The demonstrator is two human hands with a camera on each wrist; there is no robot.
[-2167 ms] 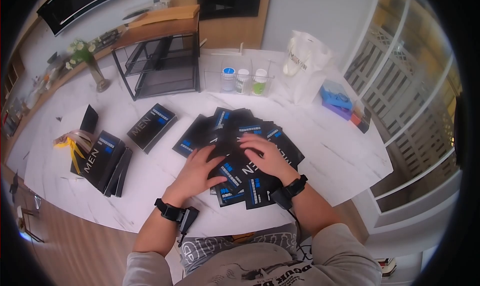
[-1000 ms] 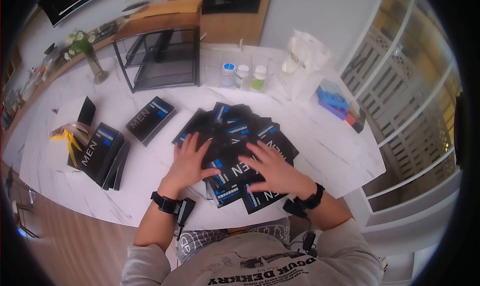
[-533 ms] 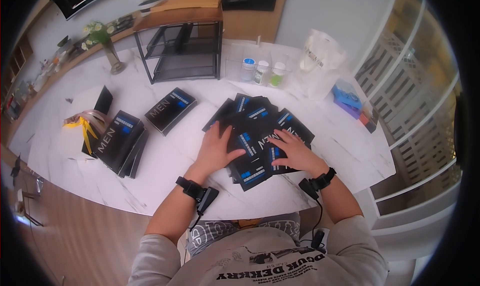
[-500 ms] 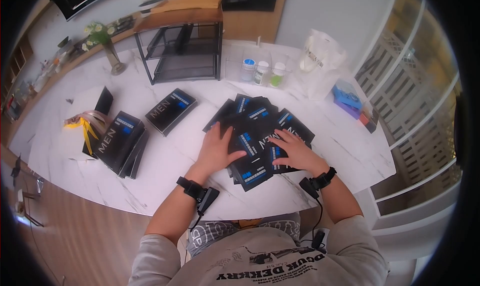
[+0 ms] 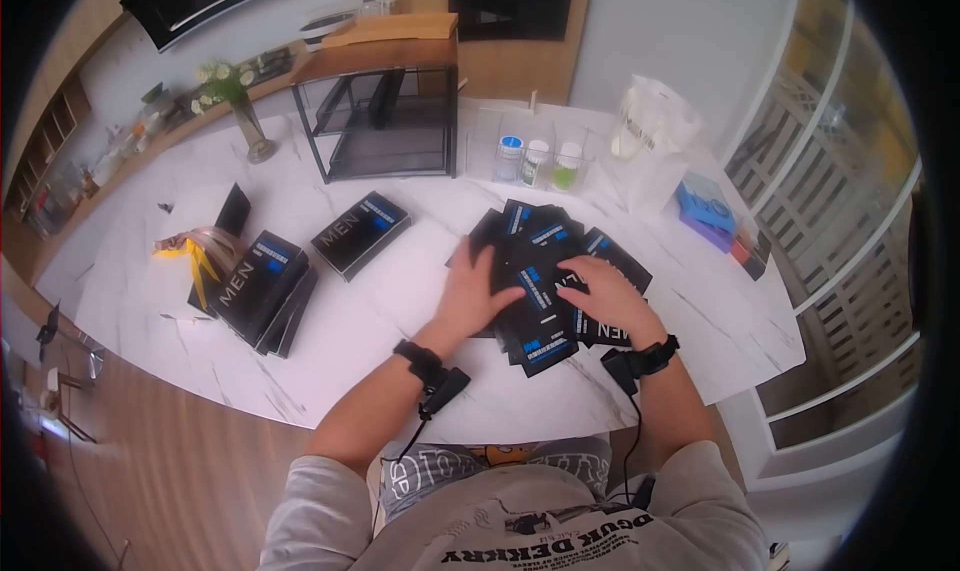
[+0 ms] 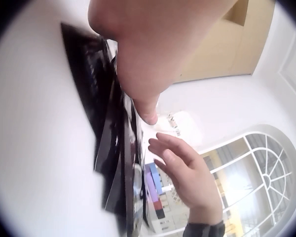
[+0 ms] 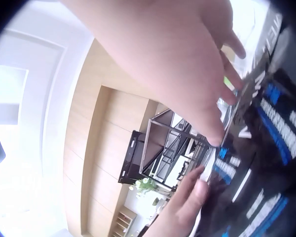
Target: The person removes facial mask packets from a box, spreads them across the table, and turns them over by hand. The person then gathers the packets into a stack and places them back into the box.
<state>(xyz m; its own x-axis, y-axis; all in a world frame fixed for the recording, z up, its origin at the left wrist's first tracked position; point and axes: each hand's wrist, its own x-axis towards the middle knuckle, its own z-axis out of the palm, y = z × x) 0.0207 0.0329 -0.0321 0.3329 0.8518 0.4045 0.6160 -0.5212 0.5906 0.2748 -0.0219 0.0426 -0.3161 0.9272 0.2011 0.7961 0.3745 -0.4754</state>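
A heap of flat black packets [image 5: 541, 316], printed with MEN and blue lettering, lies overlapped on the marble-patterned table [image 5: 390, 371]. At the heap's left edge is my left hand [image 5: 468, 296], fingers spread over the packets and thumb pointing inward. My right hand [image 5: 615, 303] rests over the right side, its fingers lightly bent and directed left. In the left wrist view the packets [image 6: 116, 143] appear edge-on beneath the left hand [image 6: 148, 54]. The right wrist view has the printed packets [image 7: 266, 163] close below the right hand [image 7: 172, 59]. Neither hand grips a packet.
Left of the heap are a black MEN box [image 5: 360, 233] and a leaning stack of similar boxes [image 5: 262, 289], beside a white bag [image 5: 195, 206] with ribbons. Behind stand a black mesh rack [image 5: 385, 136], lidded bottles [image 5: 536, 163], a white bag [image 5: 650, 136] and small coloured boxes [image 5: 708, 211].
Both hands have shifted over the heap, the left onto its left edge and the right onto its right side. The packets lie closer together, and the head view has turned slightly.
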